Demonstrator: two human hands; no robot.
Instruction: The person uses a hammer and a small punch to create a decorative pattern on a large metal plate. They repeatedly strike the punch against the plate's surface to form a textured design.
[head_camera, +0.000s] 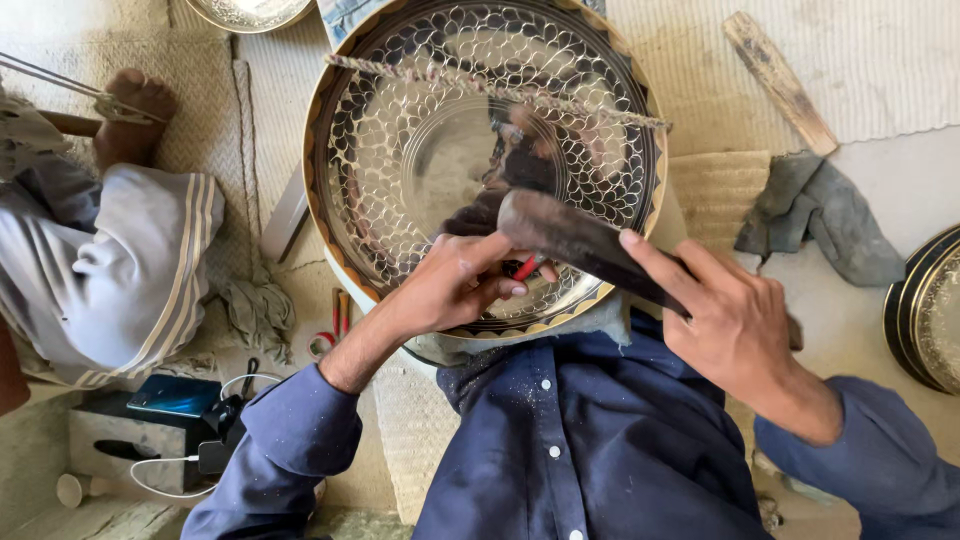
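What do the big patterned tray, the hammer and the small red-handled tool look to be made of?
Tray: apparently polished metal, mirror-bright, with a scale pattern and a dark, gold-edged rim.
Hammer, in the right hand: dark, dull head, probably metal or horn; hard to tell.
Red-handled tool, in the left hand: handle likely plastic; its tip is hidden.

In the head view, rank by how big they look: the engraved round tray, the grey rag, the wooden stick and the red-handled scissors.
1. Engraved round tray, by far the largest.
2. Grey rag.
3. Wooden stick, about as long as the rag but much thinner.
4. Red-handled scissors, partly hidden, so unsure.
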